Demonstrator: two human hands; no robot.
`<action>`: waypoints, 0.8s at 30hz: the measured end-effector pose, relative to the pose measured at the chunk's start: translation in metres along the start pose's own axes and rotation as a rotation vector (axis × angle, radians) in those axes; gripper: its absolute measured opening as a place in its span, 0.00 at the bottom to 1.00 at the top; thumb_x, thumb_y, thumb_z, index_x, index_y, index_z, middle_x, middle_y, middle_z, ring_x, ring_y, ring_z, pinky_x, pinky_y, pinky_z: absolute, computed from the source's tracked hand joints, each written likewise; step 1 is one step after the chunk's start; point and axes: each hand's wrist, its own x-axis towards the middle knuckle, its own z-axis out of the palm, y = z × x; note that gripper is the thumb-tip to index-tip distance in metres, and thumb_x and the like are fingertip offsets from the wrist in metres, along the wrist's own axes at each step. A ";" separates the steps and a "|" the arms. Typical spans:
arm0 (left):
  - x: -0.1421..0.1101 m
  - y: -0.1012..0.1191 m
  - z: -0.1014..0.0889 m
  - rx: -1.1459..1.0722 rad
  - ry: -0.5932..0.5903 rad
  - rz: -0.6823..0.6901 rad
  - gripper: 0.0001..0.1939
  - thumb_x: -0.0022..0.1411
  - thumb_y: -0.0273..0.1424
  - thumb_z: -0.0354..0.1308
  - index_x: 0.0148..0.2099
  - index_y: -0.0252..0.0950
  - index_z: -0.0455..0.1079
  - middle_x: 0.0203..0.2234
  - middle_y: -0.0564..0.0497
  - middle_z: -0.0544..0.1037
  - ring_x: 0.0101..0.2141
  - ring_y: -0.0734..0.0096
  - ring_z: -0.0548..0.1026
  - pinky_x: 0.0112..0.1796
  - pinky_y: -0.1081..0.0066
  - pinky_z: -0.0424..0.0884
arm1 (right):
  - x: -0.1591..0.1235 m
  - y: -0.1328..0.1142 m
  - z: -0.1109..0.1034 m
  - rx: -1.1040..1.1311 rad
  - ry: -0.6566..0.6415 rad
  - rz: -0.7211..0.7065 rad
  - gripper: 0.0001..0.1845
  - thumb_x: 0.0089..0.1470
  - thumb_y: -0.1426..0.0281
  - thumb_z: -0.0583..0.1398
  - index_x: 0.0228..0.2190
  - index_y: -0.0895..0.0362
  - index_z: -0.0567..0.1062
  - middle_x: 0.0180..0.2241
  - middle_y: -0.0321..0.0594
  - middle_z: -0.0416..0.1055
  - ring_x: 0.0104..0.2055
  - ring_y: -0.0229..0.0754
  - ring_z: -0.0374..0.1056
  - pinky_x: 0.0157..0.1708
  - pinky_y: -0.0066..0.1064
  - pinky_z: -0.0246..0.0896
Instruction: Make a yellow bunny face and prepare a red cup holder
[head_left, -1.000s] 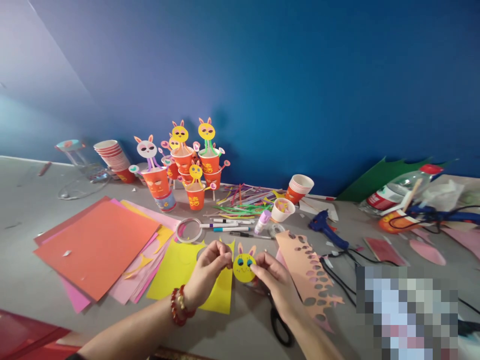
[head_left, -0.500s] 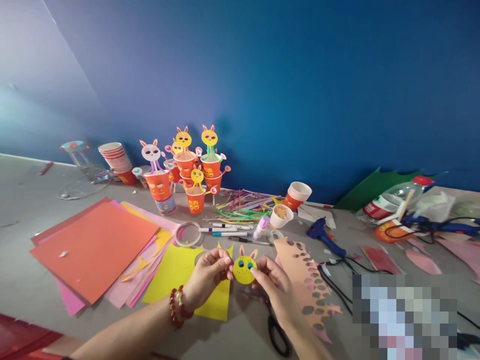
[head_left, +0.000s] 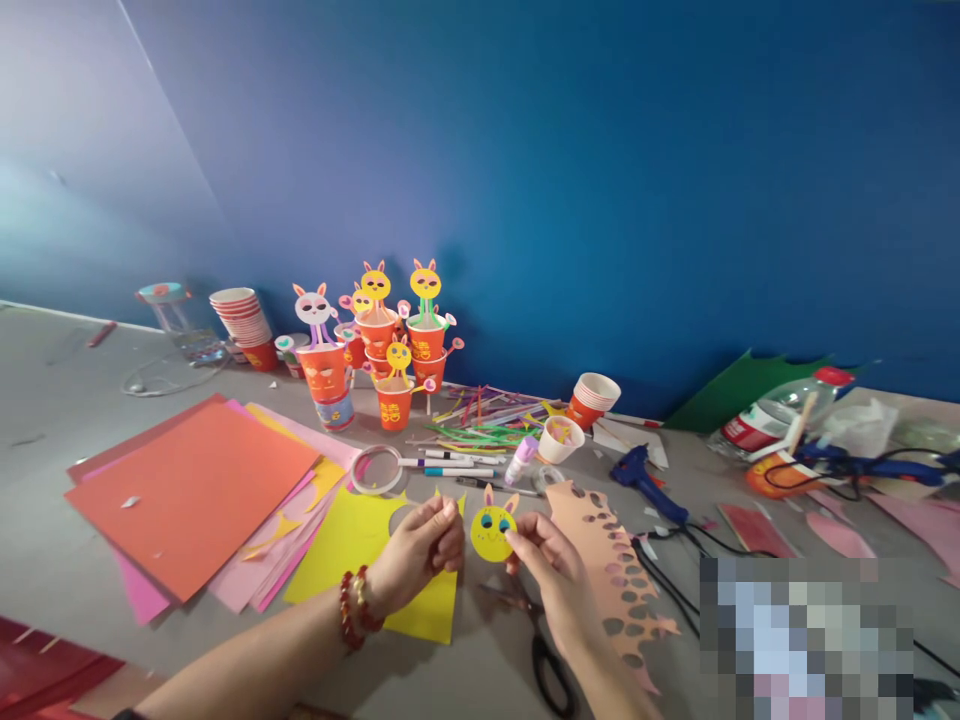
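Observation:
My right hand (head_left: 553,565) pinches the right edge of a yellow paper bunny face (head_left: 493,535) with pink ears, blue eyes and a drawn smile. Just left of the face, my left hand (head_left: 421,550) is closed, thumb pressed to the curled fingers, with nothing showing in it. That hand is over a sheet of yellow paper (head_left: 352,560) with cut-out edges. Below the right hand lies a pair of black-handled scissors (head_left: 551,670), partly hidden by it. Several finished bunny figures in red paper cups (head_left: 324,372) stand farther back.
Coloured paper sheets (head_left: 195,490) lie at left. Markers (head_left: 457,471), a glue stick (head_left: 520,462), a tape roll (head_left: 376,470) and pipe cleaners (head_left: 487,415) are in the middle. A blue glue gun (head_left: 649,485), its cables, punched peach paper (head_left: 592,540) and a plastic bottle (head_left: 780,410) are at right.
My left hand has come off the bunny face and drawn slightly left. The face stays in my right hand, raised slightly. The camera view has shifted a little.

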 end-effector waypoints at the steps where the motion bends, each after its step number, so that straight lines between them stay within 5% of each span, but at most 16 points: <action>1: 0.000 0.000 -0.001 0.008 -0.004 0.007 0.17 0.64 0.38 0.62 0.30 0.35 0.60 0.14 0.61 0.61 0.15 0.84 0.54 0.20 0.79 0.57 | 0.000 0.000 0.000 0.003 -0.001 0.001 0.18 0.49 0.55 0.68 0.26 0.56 0.73 0.24 0.33 0.70 0.25 0.36 0.64 0.27 0.25 0.61; 8: 0.001 0.005 -0.006 0.140 0.075 -0.068 0.16 0.58 0.37 0.69 0.34 0.33 0.65 0.24 0.49 0.78 0.22 0.75 0.74 0.30 0.73 0.71 | 0.002 0.000 0.001 0.007 0.014 -0.038 0.18 0.49 0.54 0.68 0.27 0.56 0.74 0.25 0.34 0.71 0.27 0.38 0.65 0.28 0.27 0.62; 15: -0.002 0.012 0.000 0.130 0.184 -0.082 0.17 0.47 0.30 0.76 0.32 0.32 0.70 0.27 0.52 0.77 0.27 0.78 0.75 0.36 0.75 0.74 | 0.003 -0.003 0.000 -0.008 0.010 -0.060 0.18 0.48 0.54 0.67 0.27 0.56 0.73 0.24 0.34 0.72 0.26 0.37 0.65 0.28 0.27 0.60; 19: -0.004 0.013 0.005 0.171 0.172 -0.099 0.18 0.46 0.33 0.76 0.28 0.31 0.70 0.20 0.54 0.74 0.20 0.82 0.70 0.28 0.78 0.71 | 0.002 -0.007 0.001 -0.018 0.024 -0.076 0.17 0.48 0.55 0.67 0.27 0.56 0.74 0.24 0.35 0.72 0.25 0.37 0.64 0.26 0.27 0.60; 24: -0.005 0.017 0.007 0.265 0.157 -0.131 0.19 0.45 0.37 0.76 0.29 0.31 0.71 0.24 0.50 0.78 0.22 0.78 0.73 0.30 0.74 0.74 | 0.002 -0.007 0.001 -0.007 0.026 -0.076 0.18 0.47 0.55 0.68 0.26 0.56 0.74 0.24 0.35 0.72 0.26 0.38 0.64 0.27 0.27 0.62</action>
